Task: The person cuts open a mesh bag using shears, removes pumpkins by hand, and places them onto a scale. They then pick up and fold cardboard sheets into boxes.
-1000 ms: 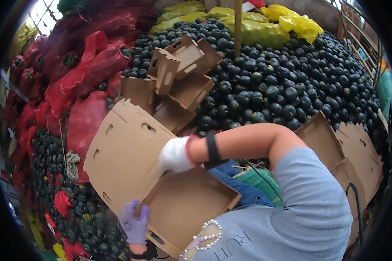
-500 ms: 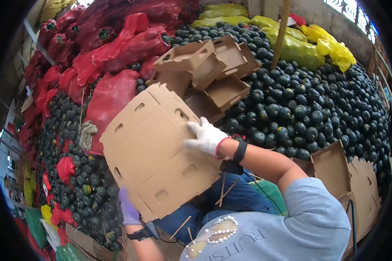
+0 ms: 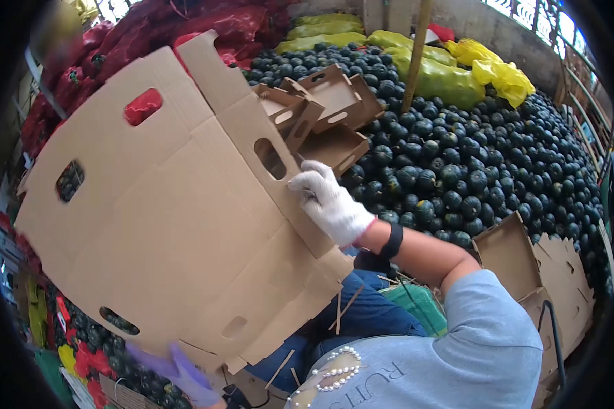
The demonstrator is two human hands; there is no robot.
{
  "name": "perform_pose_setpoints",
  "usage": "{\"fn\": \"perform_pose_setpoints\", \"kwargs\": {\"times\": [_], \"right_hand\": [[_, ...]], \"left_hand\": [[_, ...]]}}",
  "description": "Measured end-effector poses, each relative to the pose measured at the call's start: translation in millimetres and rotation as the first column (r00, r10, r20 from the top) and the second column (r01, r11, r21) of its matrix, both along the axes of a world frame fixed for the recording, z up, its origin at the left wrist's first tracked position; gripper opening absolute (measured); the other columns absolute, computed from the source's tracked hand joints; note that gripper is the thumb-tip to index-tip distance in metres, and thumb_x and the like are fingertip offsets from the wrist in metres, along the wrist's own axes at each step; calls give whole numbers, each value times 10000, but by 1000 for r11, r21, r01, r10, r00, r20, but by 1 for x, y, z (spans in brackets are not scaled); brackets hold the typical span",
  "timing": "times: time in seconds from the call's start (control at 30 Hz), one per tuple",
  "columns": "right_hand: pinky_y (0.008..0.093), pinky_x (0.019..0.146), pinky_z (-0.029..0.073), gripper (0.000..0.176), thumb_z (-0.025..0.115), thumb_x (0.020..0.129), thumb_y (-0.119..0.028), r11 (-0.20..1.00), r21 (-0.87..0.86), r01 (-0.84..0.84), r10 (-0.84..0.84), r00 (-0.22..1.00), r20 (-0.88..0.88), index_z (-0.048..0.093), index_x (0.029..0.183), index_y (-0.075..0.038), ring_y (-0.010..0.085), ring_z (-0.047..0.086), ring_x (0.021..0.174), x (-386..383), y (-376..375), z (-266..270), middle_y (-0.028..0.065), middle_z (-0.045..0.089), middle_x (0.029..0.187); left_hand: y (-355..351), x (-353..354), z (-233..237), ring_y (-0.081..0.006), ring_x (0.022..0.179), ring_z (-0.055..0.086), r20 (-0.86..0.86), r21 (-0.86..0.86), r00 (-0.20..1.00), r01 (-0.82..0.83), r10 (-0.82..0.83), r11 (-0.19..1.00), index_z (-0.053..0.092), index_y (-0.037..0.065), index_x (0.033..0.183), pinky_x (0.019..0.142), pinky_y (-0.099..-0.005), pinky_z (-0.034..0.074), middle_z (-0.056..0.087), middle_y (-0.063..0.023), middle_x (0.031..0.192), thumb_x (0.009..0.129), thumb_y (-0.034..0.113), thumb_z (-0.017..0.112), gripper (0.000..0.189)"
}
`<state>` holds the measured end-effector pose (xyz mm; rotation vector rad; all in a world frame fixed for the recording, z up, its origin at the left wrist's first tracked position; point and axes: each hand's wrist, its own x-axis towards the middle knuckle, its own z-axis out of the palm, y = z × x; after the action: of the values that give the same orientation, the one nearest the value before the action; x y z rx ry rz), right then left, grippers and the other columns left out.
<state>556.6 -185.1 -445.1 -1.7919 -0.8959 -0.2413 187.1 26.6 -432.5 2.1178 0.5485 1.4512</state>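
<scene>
A large flat cardboard box blank [image 3: 164, 198], with several oval handle holes and fold lines, is tilted up before me. My right hand [image 3: 331, 204], in a white knit glove with a pink cuff, has its fingers curled on the blank's right edge, just below a handle hole. At the lower edge of the blank is my left hand [image 3: 177, 375] in a purple glove. Its thumb and fingers are spread apart and somewhat blurred, right at the cardboard.
Folded cardboard trays [image 3: 327, 109] lie on the heap of dark green squashes [image 3: 457, 163]. Red mesh sacks [image 3: 239, 31] are piled at the back left, yellow-green sacks [image 3: 443, 78] along the back. A wooden pole [image 3: 417, 58] stands there. More cardboard [image 3: 559, 286] leans at right.
The cardboard blank has swung up and left, nearer the camera, and looks much larger. My left hand has moved down and left, its fingers spreading. My right hand stays at the right edge, fingers more curled.
</scene>
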Motion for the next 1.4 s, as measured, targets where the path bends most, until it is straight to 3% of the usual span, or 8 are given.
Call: {"fn": "perform_pose_setpoints", "kwargs": {"times": [0.1, 0.33, 0.4, 0.6, 0.8, 0.9, 1.03, 1.4], "right_hand": [[277, 808, 496, 335, 520, 867, -51, 857, 0, -515, 429, 714, -552, 627, 1177, -119, 113, 566, 1052, 22, -32, 45, 30, 611, 1141], [340, 948, 465, 446, 761, 868, -373, 472, 690, -549, 874, 188, -448, 623, 1138, -46, 164, 556, 1161, -5, -65, 65, 52, 588, 1230], [378, 711, 506, 320, 773, 849, -321, 892, -103, -439, 414, 888, -200, 593, 986, -94, 203, 618, 840, -26, -59, 73, 66, 579, 859], [447, 690, 502, 330, 756, 812, -348, 410, -706, -577, 870, 480, 114, 622, 1019, -128, 349, 590, 864, -32, -92, 9, 139, 540, 921], [353, 980, 497, 702, 748, 886, -292, 741, -177, -647, 312, 565, -764, 432, 1470, -64, 248, 601, 1183, -51, -65, 21, 209, 607, 1300], [331, 988, 493, 698, 676, 922, -265, 936, 352, -1, 345, -192, -919, 369, 1520, -79, 220, 612, 1126, -47, -31, -75, 162, 616, 1268], [378, 1023, 481, 750, 776, 816, -233, 845, -395, -362, 243, 916, -319, 435, 1463, -67, 335, 588, 1213, -27, -40, -66, 210, 546, 1345], [416, 929, 496, 710, 780, 806, -426, 813, -221, -539, 543, 838, -46, 547, 1336, -15, 371, 613, 1060, -19, -38, -4, 208, 583, 1168]], "left_hand": [[8, -15, 24, -283, 1436, 354, 194, -662, 918, 383, -346, 644, 129, 81, 1608, 1200, -409, 272, 282, -202, 1596, 1007, 218, 466, 702], [-30, -35, 44, -251, 1030, 505, -206, -218, 970, -177, 133, 960, 428, 78, 1200, 913, -374, 406, 477, -108, 1128, 890, 138, 644, 383], [-43, -38, 48, -241, 903, 542, -359, -176, 927, -185, 112, 967, 525, 78, 1065, 824, -360, 435, 532, -79, 977, 862, 116, 679, 258], [-55, -87, -31, -287, 1135, 596, -742, -406, 461, 268, -486, 874, 649, 65, 1208, 974, -438, 478, 612, -175, 1227, 849, 268, 767, 429], [-83, 0, -35, -234, 1301, 493, -29, -650, 884, 338, -467, 681, 198, 69, 1585, 1010, -420, 489, 350, -147, 1547, 925, 237, 645, 815], [-73, 15, -94, -183, 1183, 534, 201, -814, 965, 259, -167, 520, 232, 85, 1577, 895, -352, 521, 433, -132, 1453, 916, 91, 648, 781], [-61, 4, -100, -206, 1086, 537, -212, -741, 950, -4, -229, 672, 401, 99, 1471, 938, -370, 489, 526, -101, 1276, 835, 41, 737, 722], [-53, -15, -75, -269, 1036, 483, -488, -185, 866, 20, -109, 983, 644, 107, 1197, 927, -373, 424, 510, -82, 1071, 666, 189, 849, 574]]}}
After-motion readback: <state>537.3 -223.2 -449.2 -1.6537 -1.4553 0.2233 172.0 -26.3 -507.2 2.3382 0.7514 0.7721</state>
